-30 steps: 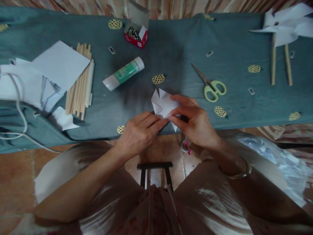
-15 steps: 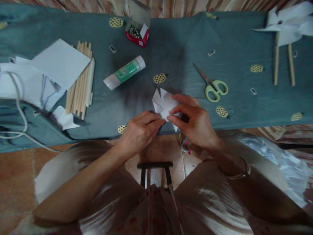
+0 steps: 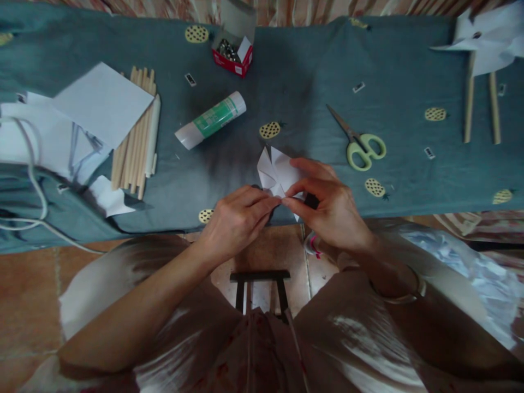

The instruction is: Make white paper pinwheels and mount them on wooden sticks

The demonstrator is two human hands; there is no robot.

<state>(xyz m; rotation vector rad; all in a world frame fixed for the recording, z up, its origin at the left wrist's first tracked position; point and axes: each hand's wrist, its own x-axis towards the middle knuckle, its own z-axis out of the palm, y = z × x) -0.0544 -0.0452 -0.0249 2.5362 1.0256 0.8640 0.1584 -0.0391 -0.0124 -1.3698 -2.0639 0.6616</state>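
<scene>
A small white paper pinwheel (image 3: 287, 170), cut and partly folded, lies near the table's front edge between my hands. My left hand (image 3: 241, 215) pinches its lower left edge, thumb and forefinger pressed together. With thumb and forefinger closed on a paper corner near the middle, my right hand (image 3: 329, 202) bends that flap inward; its other fingers rest on the right side of the paper. The fingertips of both hands almost meet. Part of the paper is hidden beneath them. Green-handled scissors (image 3: 360, 144) lie to the right, and a glue stick (image 3: 213, 119) lies beyond my left hand.
A red box of metal pins (image 3: 232, 60) stands open at the back. White paper sheets (image 3: 104, 103), wooden sticks (image 3: 133, 142) and a white pen (image 3: 153, 134) lie left, near a white cable (image 3: 30, 164). At the far right is a finished pinwheel (image 3: 487, 41) on a stick.
My right hand has brought the pinched paper corner slightly down and in toward the middle, closer to my left fingertips. The whole view has shifted a little.
</scene>
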